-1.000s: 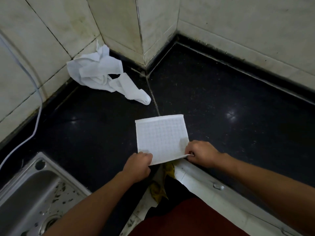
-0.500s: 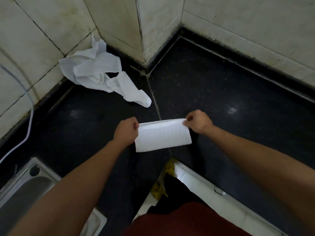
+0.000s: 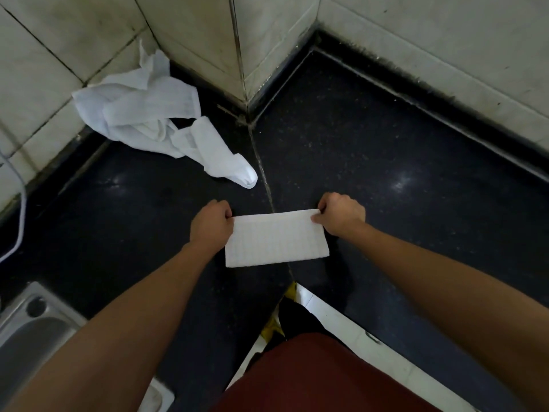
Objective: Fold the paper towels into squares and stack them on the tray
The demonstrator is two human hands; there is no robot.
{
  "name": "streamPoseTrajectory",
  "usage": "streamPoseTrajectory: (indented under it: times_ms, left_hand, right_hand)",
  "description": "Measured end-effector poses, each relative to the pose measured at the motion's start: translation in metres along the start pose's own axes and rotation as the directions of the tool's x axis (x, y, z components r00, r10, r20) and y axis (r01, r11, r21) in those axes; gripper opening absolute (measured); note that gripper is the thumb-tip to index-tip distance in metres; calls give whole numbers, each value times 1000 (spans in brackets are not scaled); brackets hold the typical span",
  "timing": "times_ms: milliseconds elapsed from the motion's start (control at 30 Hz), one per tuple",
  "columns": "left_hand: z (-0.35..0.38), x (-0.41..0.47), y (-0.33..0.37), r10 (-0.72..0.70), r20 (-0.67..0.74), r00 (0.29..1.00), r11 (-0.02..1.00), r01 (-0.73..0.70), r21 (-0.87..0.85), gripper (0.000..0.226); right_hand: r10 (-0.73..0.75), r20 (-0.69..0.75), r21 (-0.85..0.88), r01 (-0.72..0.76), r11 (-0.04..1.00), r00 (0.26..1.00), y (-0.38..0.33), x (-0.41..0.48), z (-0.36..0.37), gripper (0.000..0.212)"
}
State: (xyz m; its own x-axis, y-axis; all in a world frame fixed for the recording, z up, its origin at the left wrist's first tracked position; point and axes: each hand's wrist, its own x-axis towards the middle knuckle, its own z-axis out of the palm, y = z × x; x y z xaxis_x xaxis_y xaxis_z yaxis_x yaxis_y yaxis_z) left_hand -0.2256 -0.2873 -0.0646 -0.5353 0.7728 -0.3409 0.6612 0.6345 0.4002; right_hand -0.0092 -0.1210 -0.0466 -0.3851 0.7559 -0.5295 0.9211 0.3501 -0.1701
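A white paper towel [image 3: 276, 239], folded in half into a wide rectangle, lies on the black countertop [image 3: 386, 150] in front of me. My left hand [image 3: 211, 223] pinches its far left corner. My right hand [image 3: 342, 216] pinches its far right corner. The fold's near edge lies flat on the counter. A crumpled strip of loose paper towels [image 3: 148, 114] lies at the back left against the tiled wall. No tray is in view.
A steel sink [image 3: 32, 325] sits at the lower left. A white cord [image 3: 17, 233] hangs down the left wall. Tiled walls [image 3: 416, 40] close off the counter's back corner. The counter's white front edge [image 3: 350, 328] runs below my hands.
Both hands carried the towel's near edge away from me and over onto its far edge, turning the square sheet into a half-height rectangle. The hands now rest at the far corners.
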Motion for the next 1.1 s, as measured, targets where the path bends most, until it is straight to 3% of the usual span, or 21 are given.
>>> streamPoseTrajectory:
  times_ms: [67, 167, 267, 333, 500, 600, 700, 800, 867, 967, 1100]
  left_hand:
    - [-1, -5, 1, 24, -50, 998, 999, -23, 27, 9]
    - [0, -20, 11, 99, -78, 992, 995, -99, 9, 8]
    - [12, -44, 20, 113, 29, 993, 993, -113, -23, 6]
    - [22, -61, 17, 107, 103, 989, 994, -104, -34, 6]
    - [33, -76, -4, 91, 101, 991, 994, -85, -63, 6]
    - [35, -81, -7, 125, 84, 989, 989, -117, -95, 4]
    - [35, -84, -9, 174, 67, 982, 984, -172, -44, 3]
    - [28, -77, -10, 279, 3, 960, 957, -278, 86, 16]
    - [19, -69, -10, 324, 34, 945, 926, -325, 191, 34]
    - [11, -59, -13, 287, 208, 935, 880, -343, 328, 57]
    - [9, -60, -21, 293, 225, 929, 880, -354, 316, 61]
  right_hand:
    - [-105, -101, -44, 101, 994, 989, 2, -6, -2, 30]
    - [-318, -198, 22, 329, 944, 927, -5, -21, 3, 20]
    - [-403, 13, 211, 391, 896, 915, -20, -40, 24, 13]
    - [-372, 127, 317, 318, 894, 919, -22, -49, 42, 11]
    - [-154, 99, 430, 97, 898, 983, 11, -57, 49, 4]
    - [-80, 118, 394, 27, 919, 990, 32, -61, 42, 6]
    - [-61, 93, 250, 36, 968, 994, 38, -58, 34, 5]
    - [-11, -48, 243, 22, 970, 999, 28, -46, 22, 14]
    - [28, -90, 208, -9, 978, 996, 15, -37, 17, 27]
    - [82, -30, 86, -79, 993, 996, 0, -27, 20, 40]
    - [218, 121, 289, -245, 926, 968, -3, -17, 20, 40]
